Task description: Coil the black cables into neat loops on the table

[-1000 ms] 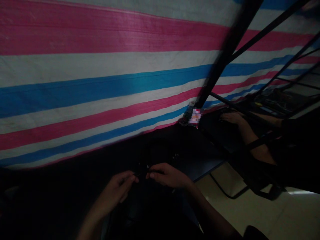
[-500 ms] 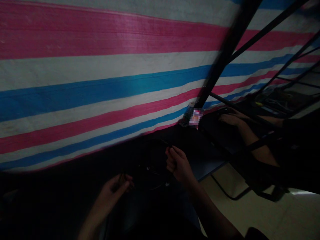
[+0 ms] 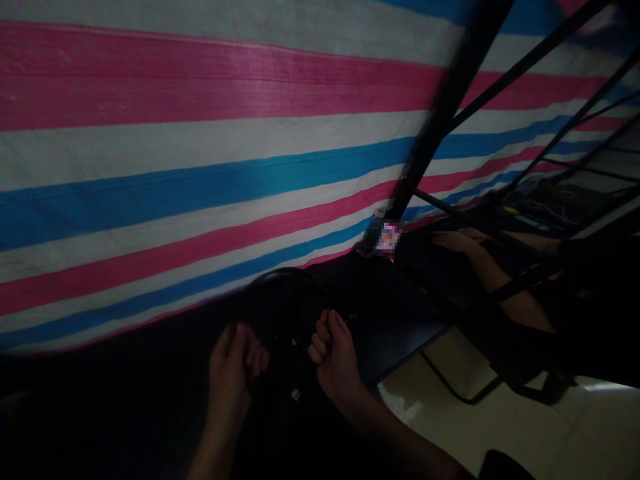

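My left hand (image 3: 233, 363) and my right hand (image 3: 333, 350) are both closed, side by side over a very dark table (image 3: 400, 327). A thin black cable (image 3: 287, 275) arcs up in a loop between and above them. Each fist seems to grip part of that cable, though the dark hides the contact. A few small pale specks lie on the dark surface between the hands.
A sheet with pink, white and blue stripes (image 3: 200, 167) hangs behind the table. A black metal frame (image 3: 440, 127) rises at the right. Another person's hand (image 3: 453, 241) and forearm rest on the neighbouring table. Pale floor (image 3: 525, 420) shows at the lower right.
The hands pulled apart, the right one rising, then came back close together. A cable loop now stands above them. The view tilted slightly.
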Demonstrator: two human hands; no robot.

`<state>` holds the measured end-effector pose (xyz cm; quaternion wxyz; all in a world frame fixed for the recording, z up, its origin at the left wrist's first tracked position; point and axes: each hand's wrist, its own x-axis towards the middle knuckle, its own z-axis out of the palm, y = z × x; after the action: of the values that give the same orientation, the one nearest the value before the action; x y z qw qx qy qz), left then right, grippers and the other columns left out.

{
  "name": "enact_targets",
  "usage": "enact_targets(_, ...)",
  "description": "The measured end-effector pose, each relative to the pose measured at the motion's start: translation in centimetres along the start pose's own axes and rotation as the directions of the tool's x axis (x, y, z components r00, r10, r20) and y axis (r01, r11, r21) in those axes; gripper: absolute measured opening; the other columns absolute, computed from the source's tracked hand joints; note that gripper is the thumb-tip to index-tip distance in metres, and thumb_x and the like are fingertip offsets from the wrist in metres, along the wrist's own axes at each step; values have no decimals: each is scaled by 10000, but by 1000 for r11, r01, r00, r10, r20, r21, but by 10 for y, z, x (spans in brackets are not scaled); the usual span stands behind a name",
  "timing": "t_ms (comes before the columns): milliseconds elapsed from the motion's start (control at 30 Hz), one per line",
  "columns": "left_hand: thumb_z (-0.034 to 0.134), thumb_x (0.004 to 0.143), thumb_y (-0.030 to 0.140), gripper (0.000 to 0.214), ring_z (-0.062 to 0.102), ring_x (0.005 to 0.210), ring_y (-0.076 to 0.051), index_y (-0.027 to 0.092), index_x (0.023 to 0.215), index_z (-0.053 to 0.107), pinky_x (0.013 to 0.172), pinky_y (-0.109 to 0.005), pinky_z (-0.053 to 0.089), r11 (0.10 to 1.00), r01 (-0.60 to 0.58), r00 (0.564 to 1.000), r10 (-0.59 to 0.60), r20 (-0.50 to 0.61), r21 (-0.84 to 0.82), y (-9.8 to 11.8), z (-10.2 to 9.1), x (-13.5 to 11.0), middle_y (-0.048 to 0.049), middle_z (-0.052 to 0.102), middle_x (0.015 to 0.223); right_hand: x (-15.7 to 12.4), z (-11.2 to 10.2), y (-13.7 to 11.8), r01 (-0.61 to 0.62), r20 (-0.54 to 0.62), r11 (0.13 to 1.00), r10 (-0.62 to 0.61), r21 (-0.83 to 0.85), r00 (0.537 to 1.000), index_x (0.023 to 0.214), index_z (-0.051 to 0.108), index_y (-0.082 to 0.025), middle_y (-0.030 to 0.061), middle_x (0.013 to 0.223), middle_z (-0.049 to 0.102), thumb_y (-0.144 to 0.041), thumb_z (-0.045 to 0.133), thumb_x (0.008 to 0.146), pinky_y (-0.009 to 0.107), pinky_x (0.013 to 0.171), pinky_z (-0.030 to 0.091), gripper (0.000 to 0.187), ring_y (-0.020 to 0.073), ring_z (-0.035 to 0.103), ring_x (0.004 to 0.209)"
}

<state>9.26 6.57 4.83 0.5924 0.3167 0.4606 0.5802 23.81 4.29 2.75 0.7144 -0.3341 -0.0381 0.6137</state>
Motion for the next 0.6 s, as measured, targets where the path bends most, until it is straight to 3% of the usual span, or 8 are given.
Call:
enact_targets(100, 828, 760, 527, 377, 449, 437, -90, 212, 805, 626, 472, -211, 415, 991, -12, 1000, 14, -12, 134, -4, -8, 7, 101, 478, 508, 3, -2, -10, 38, -39, 999, -38, 12, 999, 858, 571, -206, -143, 551, 277, -522, 933, 616, 174, 387, 129, 538, 38, 124, 442)
enact_targets(200, 797, 747, 618, 441, 610, 620, -151, 203, 845, 681, 595, -242, 479, 922, -41, 997, 15, 72, 385, -14, -23, 12, 22, 653, 645, 9, -4, -25, 104, -66, 995, -104, -5, 992, 836, 573, -199, -143, 550, 280, -527, 936, 599, 171, 386, 127, 544, 32, 124, 442)
enact_targets(267, 738, 760, 691, 504, 648, 695, -195, 197, 860, 708, 663, -289, 506, 851, -51, 985, -43, 165, 523, -20, -37, 13, -24, 710, 726, 12, -6, -37, 144, -71, 989, -145, -21, 987, 828, 576, -196, -144, 551, 269, -528, 937, 592, 169, 385, 124, 545, 30, 122, 440)
enact_targets(367, 614, 796, 785, 602, 650, 685, -230, 193, 825, 722, 682, -338, 499, 742, -52, 946, -178, 270, 668, -29, -58, 7, -37, 692, 663, 15, -6, -53, 192, -72, 981, -194, -29, 978, 832, 570, -202, -145, 556, 251, -517, 934, 595, 171, 384, 114, 537, 33, 118, 439)
enact_targets(433, 529, 830, 815, 652, 645, 667, -236, 194, 811, 728, 676, -349, 490, 698, -22, 911, -281, 303, 715, -35, -65, 0, -35, 672, 619, 17, -5, -58, 223, -65, 975, -224, -25, 972, 836, 563, -206, -144, 562, 241, -509, 924, 617, 173, 387, 110, 520, 36, 110, 444)
enact_targets(500, 466, 854, 829, 692, 661, 694, -244, 193, 852, 739, 693, -361, 503, 711, 40, 886, -349, 304, 702, -41, -64, -10, -50, 700, 661, 18, -1, -56, 241, -48, 970, -241, -16, 969, 845, 562, -209, -142, 565, 219, -512, 892, 672, 180, 392, 107, 480, 44, 96, 449)
enact_targets(600, 448, 863, 833, 731, 716, 864, -274, 189, 1026, 752, 819, -398, 541, 812, 110, 911, -313, 269, 573, -48, -47, -23, -108, 785, 923, 15, 8, -38, 212, -33, 977, -211, 27, 977, 860, 563, -221, -132, 570, 209, -508, 827, 765, 198, 398, 126, 401, 64, 98, 456)
